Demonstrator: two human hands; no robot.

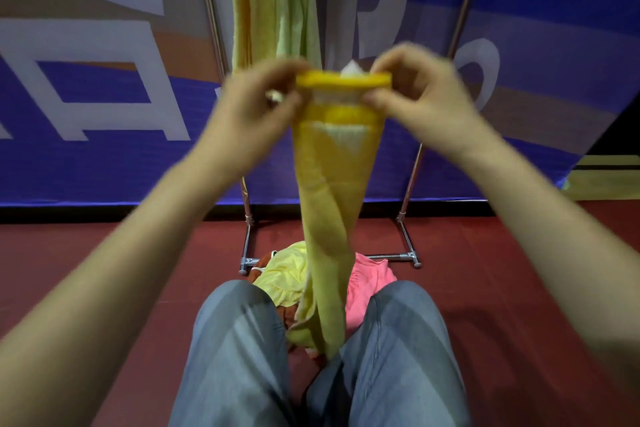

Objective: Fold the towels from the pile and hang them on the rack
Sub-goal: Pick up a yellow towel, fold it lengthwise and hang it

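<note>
A yellow towel (329,191) hangs lengthwise in front of me, its top edge stretched flat at chest height. My left hand (256,107) pinches the left end of that edge and my right hand (419,94) pinches the right end. The towel's lower end drops between my knees. Behind it stands a metal rack (408,184) with a yellow-orange towel (247,3) and a pale green towel (298,0) hanging on it. On the floor lies the pile (287,274): a pale yellow piece, a pink one (367,284) and a brown one.
A blue banner wall (104,149) stands close behind the rack. The floor (502,270) is dark red. My legs in grey trousers (235,350) fill the lower middle of the view. The rack's feet rest just beyond the pile.
</note>
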